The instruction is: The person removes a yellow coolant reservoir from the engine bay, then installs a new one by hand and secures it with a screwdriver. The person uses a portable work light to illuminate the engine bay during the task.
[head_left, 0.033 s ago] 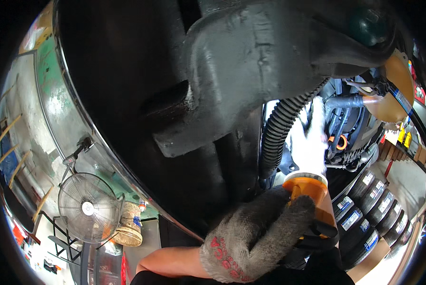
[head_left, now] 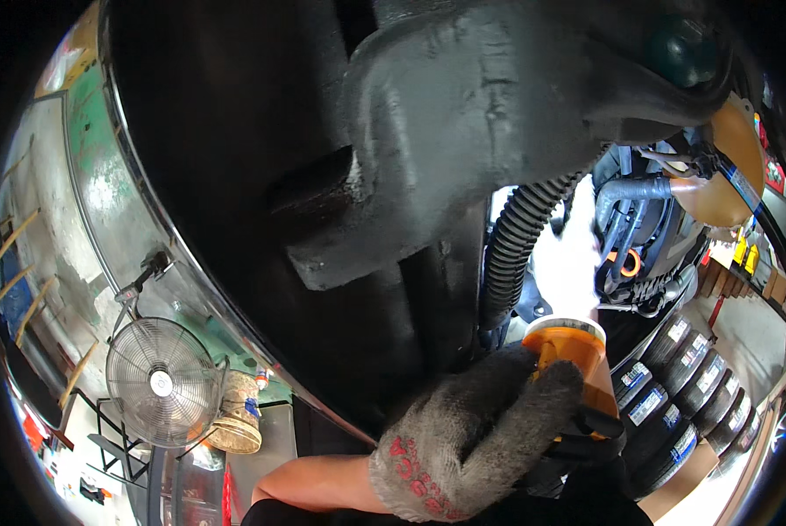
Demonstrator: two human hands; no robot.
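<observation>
My left hand [head_left: 467,438], in a grey knit glove with red printing, is closed round an orange-and-black work lamp [head_left: 561,351] at lower centre. Just beyond it my right hand [head_left: 565,259], washed white by the glare, reaches up among hoses and fittings beside a black corrugated hose [head_left: 524,245]; what its fingers touch is unclear. A large dark moulded panel [head_left: 437,131] fills the upper middle, with a wrapped pipe [head_left: 630,188] and a tan rounded part [head_left: 717,162] at the right.
At lower left stand a wire-cage fan [head_left: 161,386] and a stained bucket [head_left: 240,416]. Rows of tyres [head_left: 700,386] lie at lower right beside a cardboard box [head_left: 673,491]. A curved metal rim [head_left: 183,250] runs down the panel's left edge.
</observation>
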